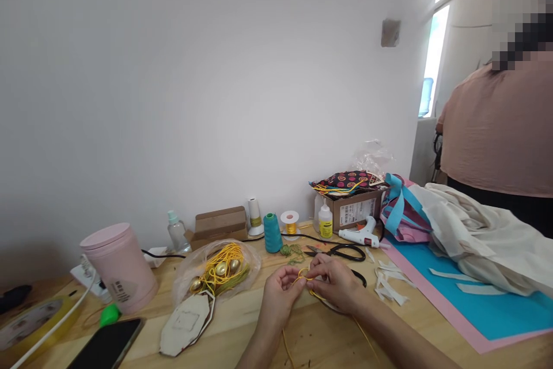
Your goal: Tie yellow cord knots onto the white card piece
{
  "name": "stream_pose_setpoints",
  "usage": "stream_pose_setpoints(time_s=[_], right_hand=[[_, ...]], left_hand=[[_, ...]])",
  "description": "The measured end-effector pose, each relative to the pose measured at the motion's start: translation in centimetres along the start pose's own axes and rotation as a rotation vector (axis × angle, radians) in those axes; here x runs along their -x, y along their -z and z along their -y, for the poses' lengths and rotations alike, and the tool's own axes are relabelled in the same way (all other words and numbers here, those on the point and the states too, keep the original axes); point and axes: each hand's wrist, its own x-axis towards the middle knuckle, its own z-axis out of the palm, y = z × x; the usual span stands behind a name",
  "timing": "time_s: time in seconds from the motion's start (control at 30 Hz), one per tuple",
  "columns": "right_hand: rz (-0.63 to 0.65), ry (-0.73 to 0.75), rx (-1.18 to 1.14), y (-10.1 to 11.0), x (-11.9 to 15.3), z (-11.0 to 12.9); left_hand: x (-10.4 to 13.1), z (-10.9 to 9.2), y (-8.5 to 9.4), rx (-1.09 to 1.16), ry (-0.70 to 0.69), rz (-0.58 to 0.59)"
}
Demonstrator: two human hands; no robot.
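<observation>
Yellow cord (pixel 303 272) is looped between my two hands above the wooden table. My left hand (pixel 280 288) pinches one side of the loop between thumb and fingers. From the other side, my right hand (pixel 334 281) pinches the cord, its fingertips almost meeting the left ones. Loose ends of the cord hang down past both wrists. Just behind my hands lie black-handled scissors (pixel 345 251) and a small tangle of green cord (pixel 292 253). A dark curved thing beneath my right hand is mostly hidden.
A teal thread cone (pixel 272 233), glue bottle (pixel 325 220) and glue gun (pixel 360 235) stand along the back. On the left are a plastic bag of yellow cords and gold bells (pixel 222 268), a pink canister (pixel 123 271) and a phone (pixel 108 345). A person (pixel 496 127) stands at right.
</observation>
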Motion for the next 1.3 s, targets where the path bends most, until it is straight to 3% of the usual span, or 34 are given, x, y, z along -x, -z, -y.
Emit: stream_pose_setpoints(time_s=[0.3,0.5,0.6,0.83,1.07,1.3], right_hand=[[0.028,0.001,-0.165,-0.2,-0.1,0.4],[0.072,0.047,-0.399,0.4,-0.2,1.2],[0.088,0.008,-0.508,0.3,-0.2,1.2],[-0.036,-0.095,-0.642,-0.6,-0.4,0.3],[-0.086,-0.149,-0.756,-0.6,-0.7,0.6],[-0.09,-0.376,-1.142,0.5,-0.4,0.9]], left_hand=[[0.2,-0.4,0.0,0.002,0.006,0.037],[0.3,-0.6,0.1,0.048,-0.012,0.097],[0.4,-0.9,-0.1,0.103,0.022,0.12],[0.5,-1.0,-0.1,0.143,0.149,0.169],[0.4,-1.1,-0.1,0.158,0.176,0.161],[0.5,-1.6,-0.3,0.119,0.248,0.157]])
